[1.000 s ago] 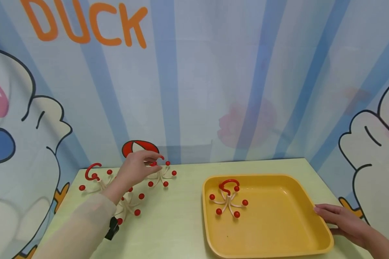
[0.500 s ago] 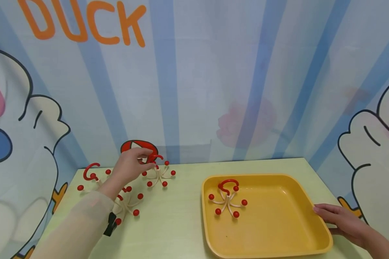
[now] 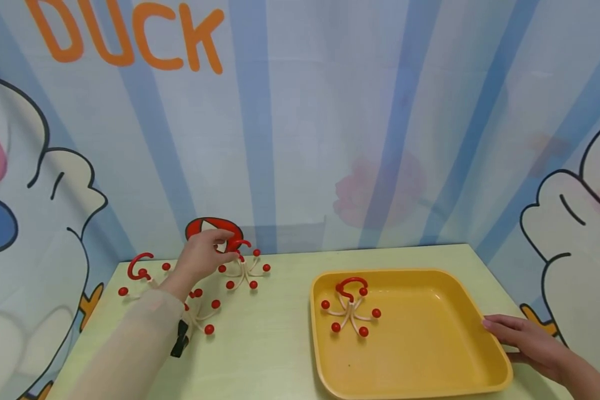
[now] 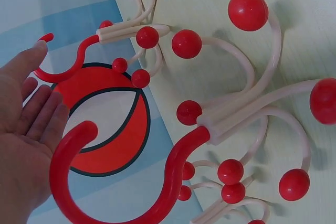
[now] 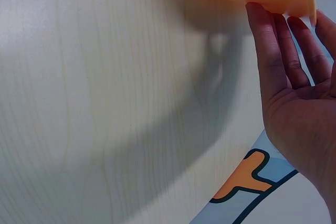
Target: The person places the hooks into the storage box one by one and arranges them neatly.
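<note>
My left hand (image 3: 200,260) pinches the red hook handle of a cream claw-shaped massager (image 3: 245,272) with ball-tipped prongs near the table's back edge. In the left wrist view, the thumb overlaps that red hook (image 4: 79,59), while the other fingers stay loosely extended. Two similar massagers stand nearer, one (image 3: 196,316) partly behind my forearm and one (image 3: 142,272) at the back left corner. A yellow tray (image 3: 420,350) on the right bears another massager (image 3: 351,308). My right hand (image 3: 535,345) grips the tray's right rim, thumb at the rim and fingers underneath.
The pale green table (image 3: 275,344) meets a striped blue-and-white cloth backdrop (image 3: 300,139) with cartoon prints. Table surface lies between the massagers and the tray. A black strap piece (image 3: 180,339) hangs at my left cuff.
My left hand has drawn slightly left and down, its thumb and finger now at the red hook. My right hand and the tray stay in place.
</note>
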`<state>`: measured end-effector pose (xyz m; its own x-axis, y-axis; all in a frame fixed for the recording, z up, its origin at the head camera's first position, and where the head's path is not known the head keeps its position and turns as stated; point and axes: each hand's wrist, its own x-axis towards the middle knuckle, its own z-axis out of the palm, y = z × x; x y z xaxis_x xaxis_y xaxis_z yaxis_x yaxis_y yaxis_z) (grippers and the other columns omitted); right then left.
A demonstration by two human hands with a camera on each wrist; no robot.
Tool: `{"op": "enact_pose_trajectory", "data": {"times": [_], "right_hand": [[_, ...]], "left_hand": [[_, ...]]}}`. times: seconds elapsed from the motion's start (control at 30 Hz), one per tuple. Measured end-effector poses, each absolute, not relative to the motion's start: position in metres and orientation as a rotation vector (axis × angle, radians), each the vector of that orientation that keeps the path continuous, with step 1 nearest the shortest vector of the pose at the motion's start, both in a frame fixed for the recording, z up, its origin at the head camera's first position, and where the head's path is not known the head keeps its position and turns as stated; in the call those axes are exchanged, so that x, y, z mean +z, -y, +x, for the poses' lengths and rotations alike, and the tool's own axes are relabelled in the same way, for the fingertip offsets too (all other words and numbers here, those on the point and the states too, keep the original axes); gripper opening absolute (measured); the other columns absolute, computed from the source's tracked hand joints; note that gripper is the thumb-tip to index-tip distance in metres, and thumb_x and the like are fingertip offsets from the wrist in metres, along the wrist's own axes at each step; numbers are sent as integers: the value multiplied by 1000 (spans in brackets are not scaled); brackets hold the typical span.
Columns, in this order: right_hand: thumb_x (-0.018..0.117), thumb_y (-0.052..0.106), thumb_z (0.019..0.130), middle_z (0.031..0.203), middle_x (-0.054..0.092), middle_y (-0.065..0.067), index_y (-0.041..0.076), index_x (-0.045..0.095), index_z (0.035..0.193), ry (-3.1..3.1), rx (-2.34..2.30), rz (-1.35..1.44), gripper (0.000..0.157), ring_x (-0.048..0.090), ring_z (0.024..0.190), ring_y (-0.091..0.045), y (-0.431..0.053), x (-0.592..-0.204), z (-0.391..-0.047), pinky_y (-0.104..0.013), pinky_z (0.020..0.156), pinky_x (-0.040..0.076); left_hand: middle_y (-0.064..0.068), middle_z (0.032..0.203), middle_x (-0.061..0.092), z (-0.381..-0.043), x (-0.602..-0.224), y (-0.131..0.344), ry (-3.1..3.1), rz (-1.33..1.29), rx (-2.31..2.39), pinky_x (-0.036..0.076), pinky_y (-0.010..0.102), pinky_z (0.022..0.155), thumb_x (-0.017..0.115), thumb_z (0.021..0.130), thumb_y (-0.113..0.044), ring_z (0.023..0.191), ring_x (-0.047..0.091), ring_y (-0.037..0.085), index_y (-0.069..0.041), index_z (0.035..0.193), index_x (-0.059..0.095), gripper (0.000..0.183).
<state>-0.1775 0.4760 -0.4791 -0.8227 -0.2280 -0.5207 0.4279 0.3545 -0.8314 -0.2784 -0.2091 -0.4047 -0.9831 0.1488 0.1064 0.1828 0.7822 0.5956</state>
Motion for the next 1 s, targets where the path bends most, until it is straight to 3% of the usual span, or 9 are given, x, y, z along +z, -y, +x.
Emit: {"op": "enact_pose_trajectory", "data": {"times": [0.57,1.0], "right_hand": [[51,37,115,131,71,-5,-13,49,150,-2078,-1507,155,61,71,112,-20,-473,-477,-173,-52,96,61],[48,35,116,133,71,-8,-13,48,149,-2090,-1488,151,59,71,114,-21,-470,-474,-174,-52,96,61]], "left_hand": [[16,120,77,-287,-417,201,2821,-279,-885,60,54,95,78,99,-16,114,70,40,-4,122,79,26],[13,113,80,-287,-414,200,2771,-310,-863,61,53,91,79,99,-18,106,74,35,-5,117,81,23]]}}
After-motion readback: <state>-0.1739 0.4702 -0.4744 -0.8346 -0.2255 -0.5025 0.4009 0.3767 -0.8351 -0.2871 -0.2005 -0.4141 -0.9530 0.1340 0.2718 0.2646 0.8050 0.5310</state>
